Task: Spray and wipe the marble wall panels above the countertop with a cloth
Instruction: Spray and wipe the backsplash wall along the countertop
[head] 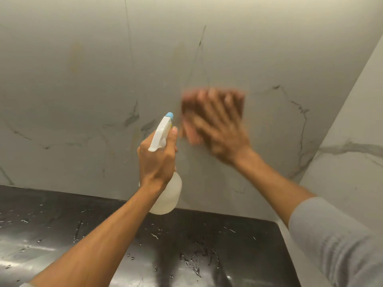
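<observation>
Two bare forearms enter from the near edge. The right arm wears a light grey sleeve (339, 243) pushed up toward the elbow; the left forearm shows none. Both hands wear no gloves.

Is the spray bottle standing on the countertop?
No, the left hand holds the spray bottle up in the air above the dark countertop.
</observation>
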